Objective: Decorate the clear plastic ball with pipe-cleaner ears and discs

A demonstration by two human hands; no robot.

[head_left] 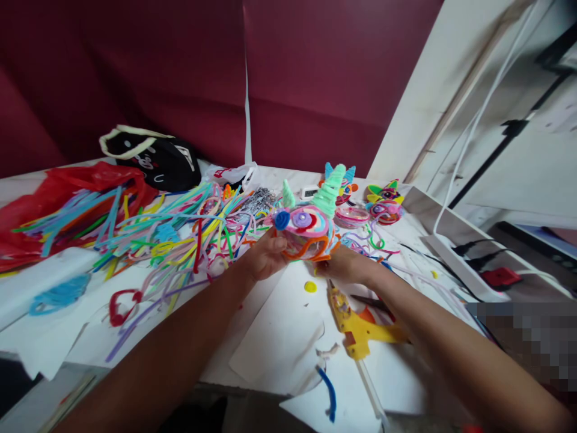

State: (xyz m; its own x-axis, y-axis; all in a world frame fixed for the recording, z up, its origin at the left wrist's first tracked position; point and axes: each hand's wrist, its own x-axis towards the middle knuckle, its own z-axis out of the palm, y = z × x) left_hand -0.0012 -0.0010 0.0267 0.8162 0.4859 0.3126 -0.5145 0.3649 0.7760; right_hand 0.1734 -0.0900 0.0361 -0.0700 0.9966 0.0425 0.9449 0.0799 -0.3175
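Observation:
My left hand (267,255) is closed around the left side of a colourful pipe-cleaner animal craft (309,219). The craft has mint-green ears or horns, a blue ball at its left, a lilac-centred round eye and orange strands along its lower edge. At its lower right, my right hand (340,263) has its fingers curled against the orange edge; its fingertips are partly hidden and dim. Below that hand, a yellow glue gun (356,325) lies on the table with a clear glue stick out of its back. A small yellow disc (310,287) rests nearby.
Many loose pipe cleaners (180,225) spread over the left, beside a red plastic bag (67,186) and a black bag (157,159). Similar crafts (385,207) stand at the back right. A power strip (466,270) with cables is at the right. A blue strand (328,394) lies in front.

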